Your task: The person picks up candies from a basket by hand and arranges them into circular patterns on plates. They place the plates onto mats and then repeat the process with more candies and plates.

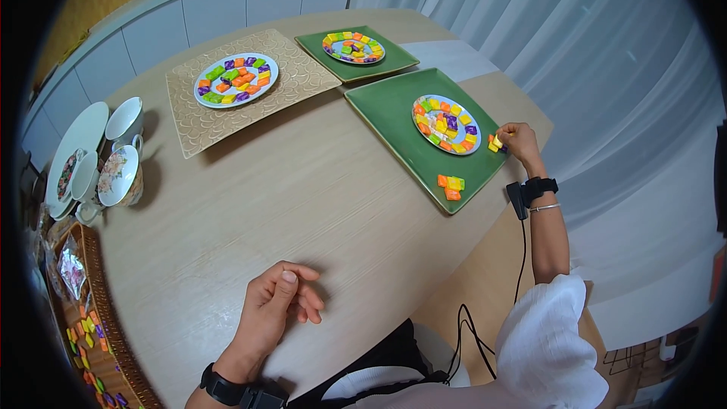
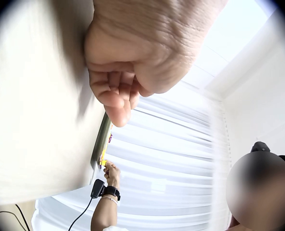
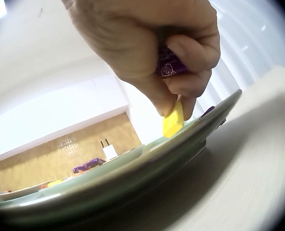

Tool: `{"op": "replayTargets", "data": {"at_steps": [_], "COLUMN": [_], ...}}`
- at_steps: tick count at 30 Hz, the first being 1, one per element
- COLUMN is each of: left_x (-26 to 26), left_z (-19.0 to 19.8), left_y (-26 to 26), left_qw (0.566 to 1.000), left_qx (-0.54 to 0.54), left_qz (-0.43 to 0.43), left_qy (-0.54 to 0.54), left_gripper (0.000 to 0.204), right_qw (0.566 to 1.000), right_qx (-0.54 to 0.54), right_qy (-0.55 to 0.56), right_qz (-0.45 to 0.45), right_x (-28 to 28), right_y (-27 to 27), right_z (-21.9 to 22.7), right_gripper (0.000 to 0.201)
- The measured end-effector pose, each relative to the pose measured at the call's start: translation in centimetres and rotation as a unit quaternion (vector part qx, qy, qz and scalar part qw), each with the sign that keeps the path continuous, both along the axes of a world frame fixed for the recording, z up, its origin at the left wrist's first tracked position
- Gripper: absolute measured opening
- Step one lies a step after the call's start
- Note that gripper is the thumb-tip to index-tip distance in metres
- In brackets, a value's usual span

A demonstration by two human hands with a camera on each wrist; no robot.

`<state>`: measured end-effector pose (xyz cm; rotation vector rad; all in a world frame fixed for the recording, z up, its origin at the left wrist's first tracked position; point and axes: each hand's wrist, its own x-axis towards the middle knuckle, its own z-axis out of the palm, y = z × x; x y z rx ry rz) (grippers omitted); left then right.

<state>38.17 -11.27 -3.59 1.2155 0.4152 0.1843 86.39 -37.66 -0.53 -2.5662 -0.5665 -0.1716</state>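
My right hand [image 1: 519,142] is at the right corner of the nearer green square plate [image 1: 394,132]. In the right wrist view its thumb and fingers pinch a yellow candy [image 3: 173,121], and a purple candy [image 3: 170,63] is held within the curled fingers. Beside it on the plate lie a few candies [image 1: 494,145]. A round white plate [image 1: 460,110] of colourful candies sits on the green one, and several loose candies [image 1: 453,193] lie near its front corner. My left hand [image 1: 276,307] rests on the table, fingers loosely bent, holding nothing.
Farther back are a second green plate [image 1: 362,70] and a beige textured plate [image 1: 189,125], each bearing a round plate of candies. Floral cups [image 1: 121,174] and a white platter [image 1: 70,144] stand at the left, above a wicker basket [image 1: 98,280] with candies.
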Motion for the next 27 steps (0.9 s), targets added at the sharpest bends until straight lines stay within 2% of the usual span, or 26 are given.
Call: {"op": "replayTargets", "data": {"at_steps": [3,6,7,8,9,11,13,15,17,20,23,24,26,27], "left_x": [-0.1,-0.2,-0.1,-0.1,-0.1,0.0,-0.1,0.0,-0.2,-0.4,-0.5,-0.6,-0.5,-0.3], "left_z": [0.0,0.1,0.1,0.1,0.2,0.2,0.2,0.2,0.2,0.3,0.6,0.3,0.1,0.2], "left_y": [0.1,0.2,0.2,0.1,0.1,0.1,-0.1,-0.3,-0.7,-0.9,-1.0,-0.8,-0.5,-0.4], "left_qw": [1.000,1.000,1.000,1.000,1.000,1.000,1.000,1.000,1.000,0.997,0.995,0.995,0.997,0.997], "left_qx": [-0.008,-0.011,-0.011,-0.011,-0.010,-0.008,-0.006,0.011,0.020,0.027,0.035,0.046,0.001,-0.021], "left_qz": [-0.011,-0.014,-0.013,-0.013,-0.015,-0.016,-0.014,-0.009,0.013,0.071,0.076,0.063,0.015,-0.009], "left_qy": [-0.001,0.000,0.001,0.001,0.003,0.006,0.008,0.013,0.013,-0.008,-0.052,-0.068,-0.072,-0.075], "left_gripper": [0.035,0.035,0.035,0.035,0.034,0.033,0.031,0.027,0.023,0.018,0.017,0.018,0.021,0.023], "right_qw": [0.997,0.989,0.939,0.825,0.656,0.602,0.558,0.488,0.448,0.447,0.486,0.514,0.576,0.653], "right_qx": [-0.043,0.138,0.308,0.456,0.574,0.641,0.605,0.541,0.498,0.445,0.430,0.428,0.420,0.389], "right_qy": [-0.050,-0.015,0.141,0.287,0.416,0.428,0.508,0.595,0.647,0.656,0.653,0.638,0.601,0.508], "right_qz": [-0.044,-0.040,0.068,0.170,0.260,0.210,0.254,0.340,0.365,0.414,0.391,0.381,0.362,0.406], "right_x": [-0.7,0.4,1.2,2.0,2.3,-7.1,-14.0,-19.3,-23.7,-27.7,-29.8,-30.2,-30.8,-31.3], "right_y": [0.7,0.1,-0.5,-1.4,-1.8,3.4,6.3,8.5,10.1,11.9,12.9,13.4,14.7,15.4], "right_z": [0.2,1.0,1.6,2.3,2.6,5.8,6.7,6.4,6.1,5.2,5.0,4.8,4.3,4.0], "right_gripper": [0.012,0.019,0.023,0.028,0.032,0.042,0.046,0.049,0.052,0.052,0.056,0.053,0.048,0.044]}}
